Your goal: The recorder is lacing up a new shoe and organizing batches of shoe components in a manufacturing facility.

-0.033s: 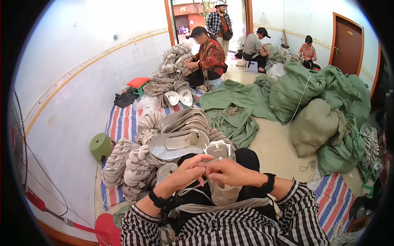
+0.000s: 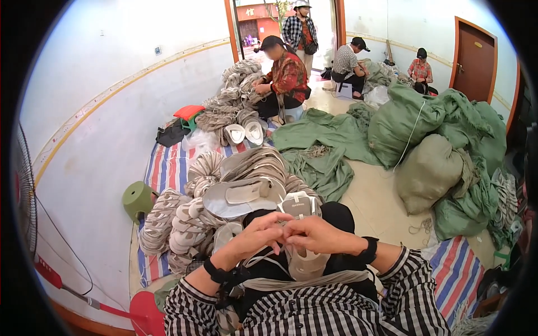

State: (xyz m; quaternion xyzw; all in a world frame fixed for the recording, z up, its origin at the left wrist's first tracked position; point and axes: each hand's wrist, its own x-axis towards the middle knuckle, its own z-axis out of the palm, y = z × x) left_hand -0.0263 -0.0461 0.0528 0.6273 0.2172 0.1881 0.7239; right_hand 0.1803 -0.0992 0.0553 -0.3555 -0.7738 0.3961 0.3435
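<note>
My left hand [image 2: 255, 235] and my right hand [image 2: 319, 234] meet over my lap, fingertips almost touching. The fingers of both are bent into a pinch; whatever lies between them is too small or hidden to make out. Just beneath them, between my knees, lies a beige-grey shoe upper [image 2: 308, 266] with its tongue [image 2: 298, 208] pointing away from me. Pale lace-like strands [image 2: 259, 259] run below my left hand. Ahead of my hands, a grey shoe upper [image 2: 216, 203] rests on piled uppers.
Bundled shoe uppers [image 2: 157, 227] lie at left on a striped sheet [image 2: 168, 168], near a green stool [image 2: 138, 201]. Green sacks [image 2: 400, 126] and a tan sack [image 2: 428, 173] fill the right. A red fan base [image 2: 148, 313] stands lower left. Several people are farther back.
My fingers shift slightly at the meeting point, the right fingertips drawing a little away from the left. The shoe upper on my lap stays in place.
</note>
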